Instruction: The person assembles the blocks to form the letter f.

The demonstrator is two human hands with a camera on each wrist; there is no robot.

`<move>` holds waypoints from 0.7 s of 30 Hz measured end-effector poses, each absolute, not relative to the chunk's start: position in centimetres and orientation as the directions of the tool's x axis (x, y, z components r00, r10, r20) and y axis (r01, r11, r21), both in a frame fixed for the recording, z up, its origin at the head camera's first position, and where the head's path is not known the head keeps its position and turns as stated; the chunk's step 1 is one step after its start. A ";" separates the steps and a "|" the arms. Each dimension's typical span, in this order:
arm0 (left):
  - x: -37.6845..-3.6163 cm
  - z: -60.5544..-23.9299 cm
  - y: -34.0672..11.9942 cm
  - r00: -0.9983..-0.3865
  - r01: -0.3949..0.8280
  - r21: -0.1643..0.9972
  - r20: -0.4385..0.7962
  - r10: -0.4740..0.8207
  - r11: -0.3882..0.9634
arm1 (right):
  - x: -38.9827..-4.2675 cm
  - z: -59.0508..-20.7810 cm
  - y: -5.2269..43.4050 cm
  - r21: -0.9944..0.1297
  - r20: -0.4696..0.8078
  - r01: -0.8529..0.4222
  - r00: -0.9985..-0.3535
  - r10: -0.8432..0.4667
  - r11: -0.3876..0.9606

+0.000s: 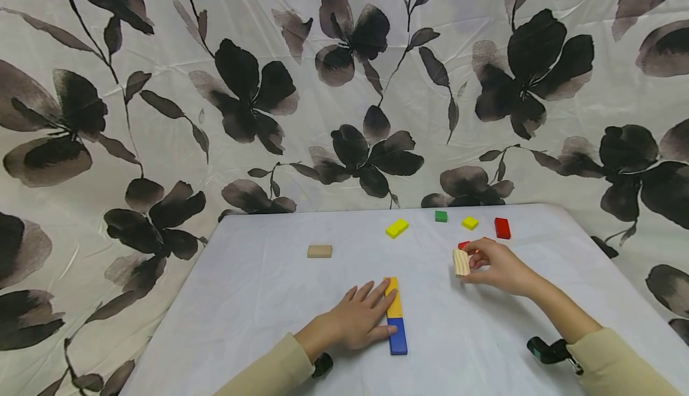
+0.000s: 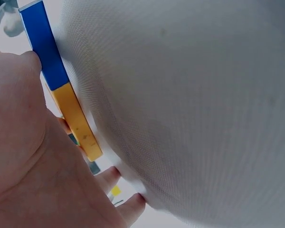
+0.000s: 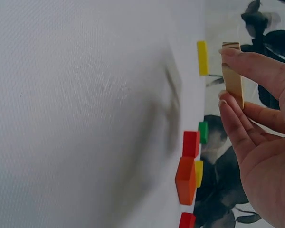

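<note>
In the head view, a yellow block (image 1: 395, 305) and a blue block (image 1: 398, 339) lie end to end near the front of the table. My left hand (image 1: 357, 318) rests beside them with fingers spread; its thumb touches the blue block and a finger reaches the yellow one. The left wrist view shows the thumb against the blue block's side (image 2: 45, 47). Further right, my right hand (image 1: 500, 267) pinches a light wooden block (image 1: 460, 263) between thumb and fingers. The right wrist view shows that wooden block (image 3: 234, 83) held above the cloth.
Another wooden block (image 1: 320, 251) lies at left on the white-covered table (image 1: 258, 288). Toward the back are a yellow block (image 1: 397, 228), a green block (image 1: 441, 216), a smaller yellow block (image 1: 470, 223) and a red block (image 1: 503, 228). An orange block (image 3: 185, 180) shows in the right wrist view.
</note>
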State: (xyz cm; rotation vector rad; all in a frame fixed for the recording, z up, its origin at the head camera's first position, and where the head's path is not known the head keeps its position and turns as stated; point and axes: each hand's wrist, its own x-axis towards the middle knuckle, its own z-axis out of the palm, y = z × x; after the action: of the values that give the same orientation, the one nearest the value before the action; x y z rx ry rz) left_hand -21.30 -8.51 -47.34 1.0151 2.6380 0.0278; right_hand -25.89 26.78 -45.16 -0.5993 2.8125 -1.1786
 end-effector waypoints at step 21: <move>-21.2 -47.2 -8.4 -0.701 0.644 0.134 -0.292 0.651 0.753 | -26.0 -46.1 23.3 -0.718 0.077 -0.292 -0.935 -0.345 0.632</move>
State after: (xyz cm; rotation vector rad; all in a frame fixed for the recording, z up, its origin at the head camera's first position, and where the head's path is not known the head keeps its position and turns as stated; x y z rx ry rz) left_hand -21.19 -8.44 -47.18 1.0015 2.6306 0.0312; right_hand -26.05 23.29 -46.07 -0.5432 2.7761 -1.2028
